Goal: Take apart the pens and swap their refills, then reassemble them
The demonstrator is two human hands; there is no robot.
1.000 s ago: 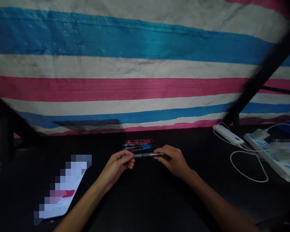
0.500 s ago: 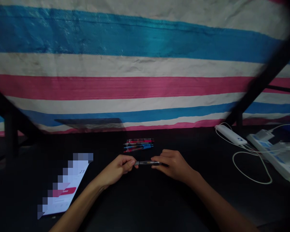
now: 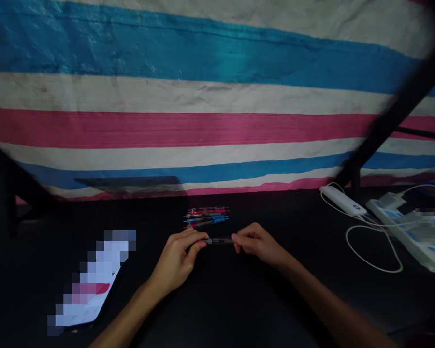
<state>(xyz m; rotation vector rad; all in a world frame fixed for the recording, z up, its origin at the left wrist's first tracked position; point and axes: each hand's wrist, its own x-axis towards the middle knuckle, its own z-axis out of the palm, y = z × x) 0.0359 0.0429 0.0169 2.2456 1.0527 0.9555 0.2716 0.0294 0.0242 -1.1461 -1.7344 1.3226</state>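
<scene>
Left hand: this one [image 3: 177, 261] has shifted its hold since half a second ago, thumb now on the near side, forefinger on the far side, pinching the grey end.
Right hand: its fingers [image 3: 238, 240] lay longer along the barrel a moment ago; now they're curled, grasping the other end.
Pen in hand: the pen [image 3: 220, 240] is stretched level between both hands, just nearer than the pile; whether it touches the table [image 3: 221, 304], I can't tell.
Pile of pens: this bunch [image 3: 206, 217] stays put, untouched.
What it means: handling seems unfinished, I'd judge; any twist is too small to see.
</scene>
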